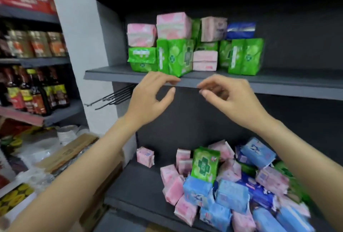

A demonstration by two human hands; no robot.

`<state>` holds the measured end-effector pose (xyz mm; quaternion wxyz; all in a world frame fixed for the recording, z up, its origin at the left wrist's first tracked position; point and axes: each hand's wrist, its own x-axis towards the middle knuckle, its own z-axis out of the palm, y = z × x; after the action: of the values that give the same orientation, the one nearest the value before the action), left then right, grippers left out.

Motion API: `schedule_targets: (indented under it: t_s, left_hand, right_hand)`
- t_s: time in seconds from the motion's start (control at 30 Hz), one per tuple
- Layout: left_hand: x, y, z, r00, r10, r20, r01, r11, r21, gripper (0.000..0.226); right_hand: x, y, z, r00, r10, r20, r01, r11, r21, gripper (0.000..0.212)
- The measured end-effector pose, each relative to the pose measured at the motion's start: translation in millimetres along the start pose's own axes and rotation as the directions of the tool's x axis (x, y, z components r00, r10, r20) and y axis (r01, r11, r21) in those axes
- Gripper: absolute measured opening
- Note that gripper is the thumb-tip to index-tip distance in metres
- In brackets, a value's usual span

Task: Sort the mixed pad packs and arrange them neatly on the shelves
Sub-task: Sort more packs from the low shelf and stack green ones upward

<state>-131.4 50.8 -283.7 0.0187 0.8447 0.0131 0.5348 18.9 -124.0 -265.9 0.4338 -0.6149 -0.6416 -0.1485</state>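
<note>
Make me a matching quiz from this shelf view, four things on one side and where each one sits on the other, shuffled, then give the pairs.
Things:
1. dark blue pack
2. lone pink pack
3. upright green pack
4. sauce bottles

Places:
A. standing in the mixed pile on the lower shelf
B. on the shelving unit at far left
C. top of the stack on the upper shelf, right side
D. alone at the left end of the lower shelf

Pairs: 1-C, 2-D, 3-A, 4-B

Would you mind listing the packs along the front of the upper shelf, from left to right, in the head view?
Small green pack → tall green pack → pale pink pack → large green pack.
</note>
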Motion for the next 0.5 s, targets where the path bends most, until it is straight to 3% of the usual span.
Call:
schedule_targets:
  t_s: [0.1,0.23,0.37,0.5]
  left_hand:
    - [48,9,25,0.995,0.071,0.066,-0.074,0.997,0.034,0.026]
    - [101,14,66,0.985,0.136,0.107,-0.146,0.985,0.095,0.040]
    - [139,0,96,0.992,0.120,0.043,-0.126,0.970,0.210,0.047]
    - [140,-26,98,0.994,0.108,-0.009,-0.102,0.961,0.256,0.048]
  right_hand:
    - [21,21,-35,0.982,-0.069,-0.173,0.030,0.975,-0.219,0.013]
    - [45,68,-61,0.974,-0.040,-0.222,-0.060,0.903,-0.425,0.024]
    - [75,100,-76,0.971,0.160,-0.180,-0.235,0.794,-0.561,0.052]
    - [111,119,-72,0.879,0.462,-0.120,-0.437,0.677,-0.592,0.081]
